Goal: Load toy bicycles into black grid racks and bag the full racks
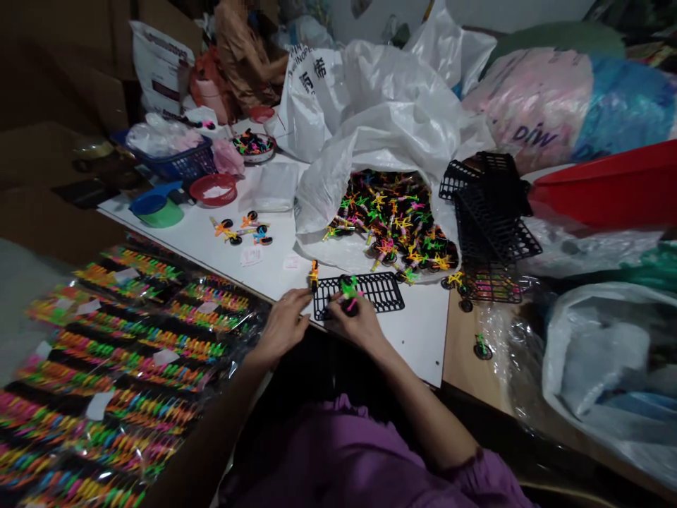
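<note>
A black plastic grid tray (383, 291) lies at the table's front edge, before me. At its left end a small orange-and-yellow toy bicycle (314, 271) stands upright. My left hand (283, 323) is beside that end, thumb and index finger apart, fingertips close to the tray and this bicycle. Over the tray's middle, my right hand (355, 323) is closed on a green-and-pink toy bicycle (349, 286) with black wheels; its fingers partly hide it. Just behind the tray, a large white sack (322, 190) lies open, with a heap of colourful toy bicycles (396, 219) spilling out.
Black grid trays (491, 204) are stacked at right, near a red tub (608, 187). Bagged rows of toy bicycles (121, 353) fill the left. Loose bicycles (243, 229), a red basket (214, 189) and a green cup (157, 210) sit on the table. Another person (246, 56) sits behind.
</note>
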### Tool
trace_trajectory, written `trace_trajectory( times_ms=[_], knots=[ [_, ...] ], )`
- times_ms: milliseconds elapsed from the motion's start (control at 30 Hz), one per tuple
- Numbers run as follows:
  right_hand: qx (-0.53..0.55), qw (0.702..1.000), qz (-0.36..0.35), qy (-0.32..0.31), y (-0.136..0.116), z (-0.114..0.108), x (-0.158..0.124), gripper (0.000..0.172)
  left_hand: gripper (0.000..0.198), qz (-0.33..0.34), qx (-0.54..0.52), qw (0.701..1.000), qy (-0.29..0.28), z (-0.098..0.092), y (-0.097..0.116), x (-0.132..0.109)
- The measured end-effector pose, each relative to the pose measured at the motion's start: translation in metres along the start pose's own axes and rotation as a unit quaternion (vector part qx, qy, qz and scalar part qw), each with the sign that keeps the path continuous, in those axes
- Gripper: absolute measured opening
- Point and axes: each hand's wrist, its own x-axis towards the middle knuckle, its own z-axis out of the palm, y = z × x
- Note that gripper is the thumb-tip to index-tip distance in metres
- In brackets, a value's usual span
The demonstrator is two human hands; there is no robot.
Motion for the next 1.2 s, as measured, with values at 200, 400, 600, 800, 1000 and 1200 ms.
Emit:
trace_trajectory(
  times_ms=[200,400,600,800,1000,1200],
  knots=[
    [-0.125,0.990,-0.071,-0.009,0.034,0.038,0.005,0.011,0.045,0.061,0.130,0.987,-0.078,0.020,-0.005,0.003],
    [-0.305,0.942,-0.110,-0.083,0.026,0.036,0.003,0.022,0.048,0.060,0.150,0.984,-0.077,0.019,-0.009,0.003],
    [-0.324,0.929,-0.113,-0.136,0.022,0.035,0.011,0.014,0.036,0.093,0.154,0.981,-0.067,0.013,-0.016,0.007],
    [-0.372,0.900,-0.163,-0.160,0.013,-0.044,0.056,0.022,0.033,0.156,0.162,0.972,-0.062,0.012,-0.035,0.001],
    [-0.611,0.755,-0.201,-0.126,0.008,-0.088,0.106,0.020,0.026,0.190,0.156,0.968,-0.057,0.011,-0.039,0.002],
    [-0.523,0.778,-0.284,-0.204,0.021,-0.062,0.082,0.021,0.026,0.171,0.178,0.967,-0.060,0.015,-0.035,-0.002]
  ],
)
